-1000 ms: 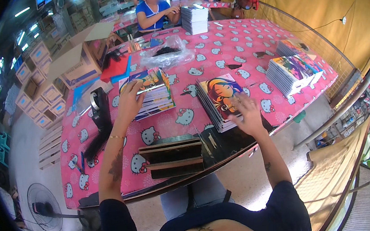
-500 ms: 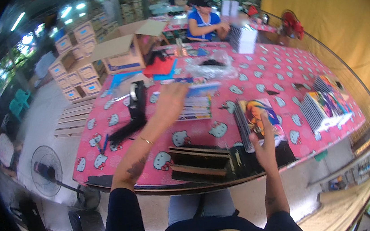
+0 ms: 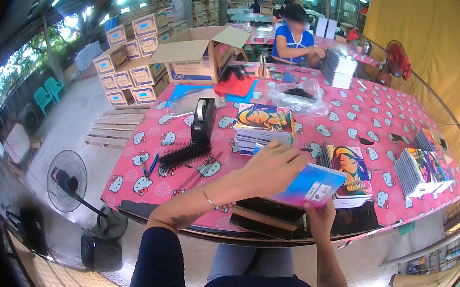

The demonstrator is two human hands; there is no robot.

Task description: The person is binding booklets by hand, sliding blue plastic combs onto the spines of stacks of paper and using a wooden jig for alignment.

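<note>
1. blue-and-pink notebook [image 3: 317, 182]: hanging tilted between both hands above the near edge of the patterned pink table [image 3: 351, 122], its white label facing up.

2. left hand [image 3: 278, 165]: clamping on the notebook's far left part, fingers curling over it. right hand [image 3: 321, 218]: closing on its near edge, thumb lying on top, other fingers mostly hiding underneath.

3. progress, as judged: one notebook is being handled and is not yet resting on a stack. middle stack [image 3: 264, 118] is sitting beyond the left hand; right stack [image 3: 351, 167] is standing just beyond the right hand. which stack is waiting and which is finished: cannot tell. black spiral coils [image 3: 186, 155] are lying unused at left.

4. count, stacks: two are standing near the hands; two more, the far-right stacks [image 3: 421, 171], are showing, one partly hiding behind the other. books per stack: edges are blurring together, not countable.

5. count, other things: one black tape dispenser [image 3: 202, 118] is standing left of the middle stack; two blue pen-like tools [image 3: 153, 164] are lying at left; one clear plastic bag [image 3: 299, 98] is lying far; one open carton [image 3: 194, 69] is standing far left.

6. one co-worker [image 3: 292, 41] is sitting far, beside one white stack [image 3: 340, 68].
</note>
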